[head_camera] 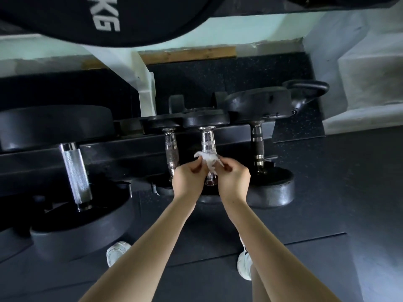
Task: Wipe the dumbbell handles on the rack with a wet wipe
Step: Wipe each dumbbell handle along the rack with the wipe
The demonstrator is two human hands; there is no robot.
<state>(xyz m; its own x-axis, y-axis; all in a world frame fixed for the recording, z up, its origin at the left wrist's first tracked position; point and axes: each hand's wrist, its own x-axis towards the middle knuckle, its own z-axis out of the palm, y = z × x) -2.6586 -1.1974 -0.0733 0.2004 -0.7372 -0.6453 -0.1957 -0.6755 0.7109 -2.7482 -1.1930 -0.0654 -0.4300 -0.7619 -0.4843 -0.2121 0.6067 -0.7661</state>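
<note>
A white wet wipe [209, 160] is stretched between my left hand [189, 179] and my right hand [234, 178], each pinching one side of it. The wipe lies over the lower part of the middle chrome dumbbell handle [208, 140] on the black rack [122, 149]. To its left stands a thinner knurled chrome handle [171, 151]. Right of it is a handle with a dark grip [257, 144]. A thick knurled handle [75, 171] belongs to a large dumbbell at the far left. My hands hide the near end of the middle handle.
A black weight plate marked KG [104, 18] hangs overhead at the top left. A kettlebell [305, 92] sits behind the right dumbbell on the dark rubber floor [327, 192]. A pale wall [359, 73] rises at right. My white shoes [117, 252] stand below the rack.
</note>
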